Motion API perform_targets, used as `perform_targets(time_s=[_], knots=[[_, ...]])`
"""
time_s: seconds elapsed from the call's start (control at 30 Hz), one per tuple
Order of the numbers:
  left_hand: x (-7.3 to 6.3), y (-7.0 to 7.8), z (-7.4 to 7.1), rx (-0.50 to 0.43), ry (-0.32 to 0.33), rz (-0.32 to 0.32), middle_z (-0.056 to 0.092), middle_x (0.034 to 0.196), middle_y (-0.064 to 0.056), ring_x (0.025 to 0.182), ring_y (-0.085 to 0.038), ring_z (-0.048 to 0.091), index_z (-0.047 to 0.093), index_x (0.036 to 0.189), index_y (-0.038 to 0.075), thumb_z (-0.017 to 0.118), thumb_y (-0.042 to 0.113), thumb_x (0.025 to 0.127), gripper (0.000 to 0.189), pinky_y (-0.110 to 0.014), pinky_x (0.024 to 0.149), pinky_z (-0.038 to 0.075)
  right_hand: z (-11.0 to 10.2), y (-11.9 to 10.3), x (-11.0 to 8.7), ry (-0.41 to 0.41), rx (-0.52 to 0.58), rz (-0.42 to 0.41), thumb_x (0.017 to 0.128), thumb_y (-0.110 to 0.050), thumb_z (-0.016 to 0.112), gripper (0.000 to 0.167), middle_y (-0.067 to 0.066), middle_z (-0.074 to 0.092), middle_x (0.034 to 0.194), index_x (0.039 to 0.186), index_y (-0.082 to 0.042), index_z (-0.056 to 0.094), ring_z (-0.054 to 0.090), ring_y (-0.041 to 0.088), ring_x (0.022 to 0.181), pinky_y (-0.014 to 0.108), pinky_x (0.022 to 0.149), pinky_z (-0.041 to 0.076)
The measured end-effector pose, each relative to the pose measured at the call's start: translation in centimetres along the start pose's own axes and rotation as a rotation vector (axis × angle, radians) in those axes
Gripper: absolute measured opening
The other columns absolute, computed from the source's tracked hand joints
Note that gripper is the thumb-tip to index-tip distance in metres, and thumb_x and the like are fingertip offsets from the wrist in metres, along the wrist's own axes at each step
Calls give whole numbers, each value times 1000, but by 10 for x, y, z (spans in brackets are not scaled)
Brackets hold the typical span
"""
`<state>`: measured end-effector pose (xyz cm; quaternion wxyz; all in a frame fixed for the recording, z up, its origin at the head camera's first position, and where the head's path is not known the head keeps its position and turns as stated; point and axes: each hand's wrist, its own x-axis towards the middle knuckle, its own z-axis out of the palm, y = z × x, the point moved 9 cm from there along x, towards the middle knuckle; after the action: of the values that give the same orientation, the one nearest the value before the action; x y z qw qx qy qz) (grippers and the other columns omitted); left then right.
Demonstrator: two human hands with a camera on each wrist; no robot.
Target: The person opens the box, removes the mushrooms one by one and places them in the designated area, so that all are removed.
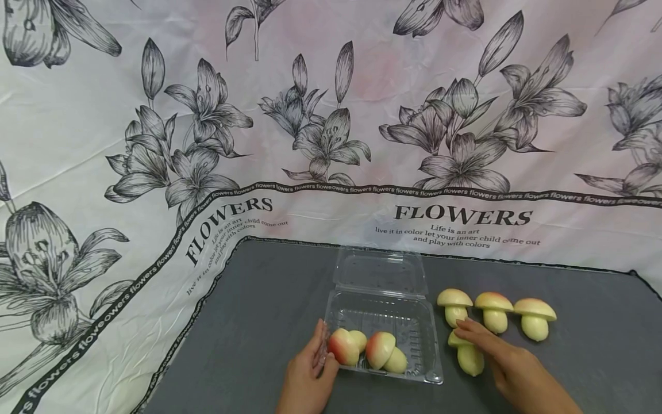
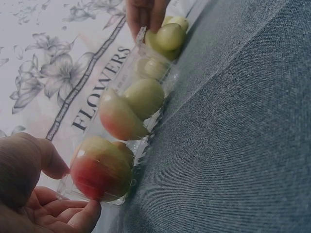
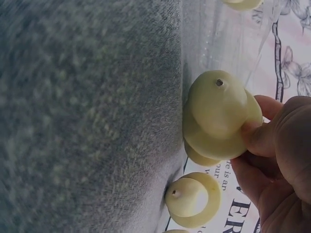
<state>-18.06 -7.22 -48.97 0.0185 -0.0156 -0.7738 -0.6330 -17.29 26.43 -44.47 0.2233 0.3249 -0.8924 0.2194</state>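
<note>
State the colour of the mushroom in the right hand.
The mushroom in the right hand looks pale yellow-green, best seen in the right wrist view.

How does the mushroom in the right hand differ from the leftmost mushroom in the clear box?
The held mushroom is outside the clear box; the leftmost mushroom is inside.
The held mushroom's stem points towards the person; the leftmost mushroom's points to the right.
The leftmost mushroom's cap shows red; what is visible of the held mushroom is pale yellow-green.
Both have a rounded cap and a plump stem.
</note>
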Motion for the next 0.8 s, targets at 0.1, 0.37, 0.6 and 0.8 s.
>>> perform_targets(time_s=[0.1,0.37,0.6,0.8], knots=[[0,0,0,9,13,3,46,159,-23,143,-36,50,39,160,-4,66,6,97,69,-38,106,53,-1,-1,-1,2,-8,-5,94,17,67,58,-15,48,159,143,-15,65,33,-16,144,4,79,51],[0,1,-1,36,21,2,47,158,-21,142,-35,51,39,160,-4,65,8,98,68,-39,106,53,-5,-7,2,15,7,-72,115,-38,22,57,-5,58,155,143,-12,65,38,-7,148,5,82,52],[-1,3,0,10,3,11,47,158,-23,142,-36,51,39,160,-4,66,7,98,68,-40,106,54,-5,-9,0,-1,50,-100,116,-39,22,59,3,59,155,146,-8,62,39,0,150,3,90,50],[-1,2,-1,16,5,10,47,158,-24,141,-37,51,39,159,-5,65,6,98,68,-39,105,55,-6,-11,-1,8,63,-109,115,-40,26,58,5,58,155,144,-7,64,41,2,150,2,95,48]])
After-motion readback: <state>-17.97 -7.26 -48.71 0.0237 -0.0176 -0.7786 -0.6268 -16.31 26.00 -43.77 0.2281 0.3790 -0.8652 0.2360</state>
